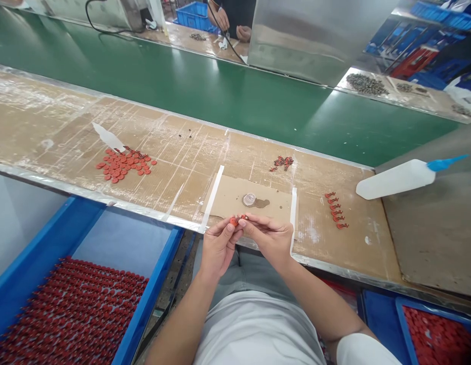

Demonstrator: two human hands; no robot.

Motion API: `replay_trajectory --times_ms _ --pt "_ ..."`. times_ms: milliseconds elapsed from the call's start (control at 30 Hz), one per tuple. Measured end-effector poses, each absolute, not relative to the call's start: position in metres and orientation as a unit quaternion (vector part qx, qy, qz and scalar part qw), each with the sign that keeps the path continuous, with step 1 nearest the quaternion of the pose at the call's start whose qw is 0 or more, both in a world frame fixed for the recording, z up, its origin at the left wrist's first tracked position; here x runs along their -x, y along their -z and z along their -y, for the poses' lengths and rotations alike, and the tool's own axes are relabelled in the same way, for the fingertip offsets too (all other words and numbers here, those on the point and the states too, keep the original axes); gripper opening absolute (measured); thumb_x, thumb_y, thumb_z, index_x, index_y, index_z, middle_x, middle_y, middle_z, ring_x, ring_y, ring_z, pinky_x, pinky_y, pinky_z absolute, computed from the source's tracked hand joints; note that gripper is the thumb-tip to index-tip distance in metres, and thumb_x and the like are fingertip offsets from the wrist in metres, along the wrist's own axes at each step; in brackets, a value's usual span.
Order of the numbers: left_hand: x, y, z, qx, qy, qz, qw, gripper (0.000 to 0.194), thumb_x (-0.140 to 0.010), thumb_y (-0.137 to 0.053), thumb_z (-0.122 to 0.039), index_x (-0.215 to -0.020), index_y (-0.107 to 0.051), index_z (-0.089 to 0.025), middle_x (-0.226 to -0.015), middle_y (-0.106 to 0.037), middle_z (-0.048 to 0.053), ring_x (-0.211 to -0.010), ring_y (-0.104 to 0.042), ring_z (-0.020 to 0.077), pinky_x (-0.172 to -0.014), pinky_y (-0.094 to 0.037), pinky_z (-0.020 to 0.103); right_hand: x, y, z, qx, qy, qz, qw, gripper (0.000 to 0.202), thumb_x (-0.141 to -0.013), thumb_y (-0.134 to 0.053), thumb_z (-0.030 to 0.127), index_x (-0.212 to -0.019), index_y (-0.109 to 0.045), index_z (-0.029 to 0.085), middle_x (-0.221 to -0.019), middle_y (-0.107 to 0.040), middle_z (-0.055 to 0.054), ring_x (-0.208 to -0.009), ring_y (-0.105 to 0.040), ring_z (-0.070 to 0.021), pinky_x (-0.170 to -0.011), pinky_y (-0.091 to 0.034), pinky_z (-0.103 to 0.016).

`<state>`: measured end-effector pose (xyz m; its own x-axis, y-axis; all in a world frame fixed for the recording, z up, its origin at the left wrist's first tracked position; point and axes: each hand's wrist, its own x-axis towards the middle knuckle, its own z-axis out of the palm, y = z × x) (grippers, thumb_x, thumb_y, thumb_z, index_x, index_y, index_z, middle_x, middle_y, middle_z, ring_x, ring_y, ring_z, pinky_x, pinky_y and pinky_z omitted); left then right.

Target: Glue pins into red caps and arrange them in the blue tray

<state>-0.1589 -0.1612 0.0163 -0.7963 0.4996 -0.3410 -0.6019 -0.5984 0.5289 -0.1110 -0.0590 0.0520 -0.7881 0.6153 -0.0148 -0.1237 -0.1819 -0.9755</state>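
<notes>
My left hand [220,244] pinches a small round red disc [234,221] just over the table's front edge. Right beside it, my right hand [269,237] holds a small red and dark part [243,217] between thumb and fingers, close to the disc. Just beyond both hands, a small clear round dish [249,199] sits on a taped piece of cardboard [231,195], with a dark wet stain to its right. Further back is a small pile of red and dark parts [283,162]. A row of several red pieces with stems [336,210] lies to the right.
Red discs [123,165] lie heaped at left by a white strip [107,137]. A white bottle with blue nozzle [398,180] lies at right. Blue bins [165,268] hold red pieces below. Beyond the green belt [205,86], another person's hands [222,19] show.
</notes>
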Motion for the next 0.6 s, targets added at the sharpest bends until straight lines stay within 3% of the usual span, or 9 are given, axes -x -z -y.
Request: replay_trajectory --times_ms 600 --pt "0.1628 -0.0141 0.1636 0.073 -0.892 -0.326 0.305 0.016 -0.071 -0.075 -0.017 -0.087 -0.075 -0.018 -0.09 -0.076 0.004 -0.083 -0.071 0.0119 -0.076 -0.057 0.016 0.1136 -0.0452 0.0604 0.198 -0.73 0.606 0.247 0.019 -0.066 -0.079 0.018 -0.084 -0.075 0.022 -0.088 -0.075 -0.002 -0.08 -0.073 -0.02 -0.078 -0.063 -0.031"
